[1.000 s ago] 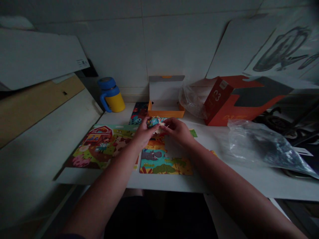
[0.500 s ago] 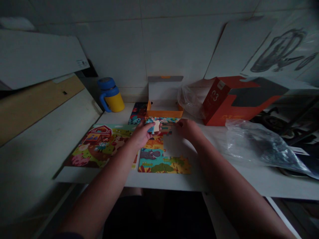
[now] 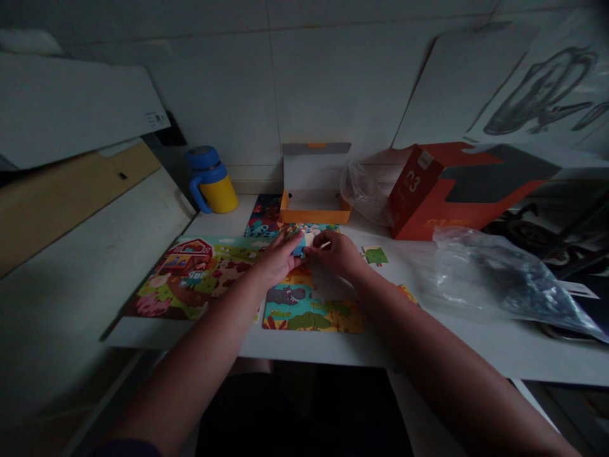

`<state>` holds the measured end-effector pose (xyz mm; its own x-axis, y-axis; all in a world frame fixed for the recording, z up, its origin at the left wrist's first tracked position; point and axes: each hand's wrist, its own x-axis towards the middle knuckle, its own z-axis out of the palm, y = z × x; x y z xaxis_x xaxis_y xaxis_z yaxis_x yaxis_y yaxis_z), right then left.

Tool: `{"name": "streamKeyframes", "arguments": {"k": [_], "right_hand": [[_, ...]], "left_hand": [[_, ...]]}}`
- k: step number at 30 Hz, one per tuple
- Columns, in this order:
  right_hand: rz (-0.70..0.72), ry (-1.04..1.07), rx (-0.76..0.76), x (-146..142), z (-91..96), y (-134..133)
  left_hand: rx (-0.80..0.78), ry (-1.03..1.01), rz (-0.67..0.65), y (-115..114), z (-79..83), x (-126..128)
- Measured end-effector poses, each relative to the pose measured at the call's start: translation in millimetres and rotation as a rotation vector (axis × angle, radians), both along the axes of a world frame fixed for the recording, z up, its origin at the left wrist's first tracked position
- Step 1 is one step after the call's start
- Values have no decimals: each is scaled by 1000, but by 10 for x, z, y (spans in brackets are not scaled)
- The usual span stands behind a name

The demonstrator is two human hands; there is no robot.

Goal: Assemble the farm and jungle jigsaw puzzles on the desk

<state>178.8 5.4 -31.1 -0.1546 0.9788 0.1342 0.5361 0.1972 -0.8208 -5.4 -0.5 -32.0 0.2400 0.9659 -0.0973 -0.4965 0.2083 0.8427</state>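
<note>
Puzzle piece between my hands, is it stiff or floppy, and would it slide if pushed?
Probably stiff and light: the blue jigsaw piece looks like thin pressed card, like the flat puzzle section nearby. Being flat, it would likely slide rather than roll across the smooth white table.

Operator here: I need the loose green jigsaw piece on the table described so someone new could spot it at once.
Start at the red-orange carton at the back right of the white table. Just in front of and left of its near corner, right of the person's right hand, a small jigsaw piece lies alone. It is green, unlike the yellow-orange loose piece further right.
</note>
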Motion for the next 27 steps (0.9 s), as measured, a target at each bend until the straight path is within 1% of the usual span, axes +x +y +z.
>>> {"name": "streamKeyframes", "arguments": {"k": [3,8,10,13,16,18,20,22,23,25,27], "right_hand": [[-12,63,-56,41,11,11],[20,137,-106,63,4,32],[66,229,-125,54,-24,51],[113,432,-189,37,-51,82],[92,612,-252,65,-25,116],[42,653,-241,147,20,150],[-47,583,-186,284,73,193],[-138,398,-130,447,115,234],[-160,280,-119,522,127,251],[-159,52,-117,633,127,276],[-130,-126,-117,677,99,292]], "left_hand": [[10,-2,-34,7,-7,-20],[47,65,30,37,-72,-20],[56,65,49,45,-77,-19],[73,38,45,46,-54,-24],[72,20,62,50,-27,-41],[64,18,94,64,-19,-61],[52,23,129,84,-19,-85],[43,33,155,104,-21,-111],[41,40,167,111,-21,-122],[43,55,187,119,-21,-138],[51,70,196,119,-20,-144]]}}
